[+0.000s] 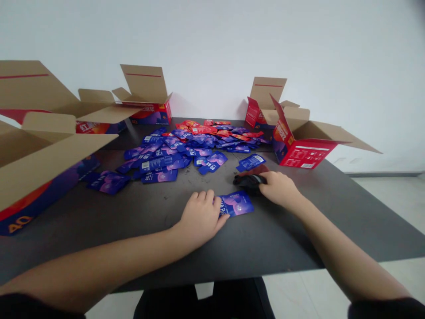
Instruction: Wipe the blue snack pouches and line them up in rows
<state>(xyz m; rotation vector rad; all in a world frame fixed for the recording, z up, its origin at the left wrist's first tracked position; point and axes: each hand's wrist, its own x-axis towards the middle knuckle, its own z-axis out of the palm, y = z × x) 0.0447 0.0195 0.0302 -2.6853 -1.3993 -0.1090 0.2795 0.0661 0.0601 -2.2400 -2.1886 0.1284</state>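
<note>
Near the middle of the table, my left hand (201, 216) has its fingers closed over the left end of a flat blue-purple packet (238, 204). The packet's right part, with pale lettering and round pink-violet shapes, lies uncovered on the table. Up and to the right, my right hand (280, 188) is wrapped round a black handheld device (249, 181), its exact kind unclear. A dull reddish patch shows just behind the device. Beyond it lie one or two blue packets (251, 162) with a white label. My hands are apart.
A heap of blue packets (162, 163) and red packets (204, 130) covers the table's far middle. Open red-blue cartons stand around: a large one (43, 195) at left, others behind it (149, 114), and two at right (305, 155). A white wall rises behind the dark table (133, 221).
</note>
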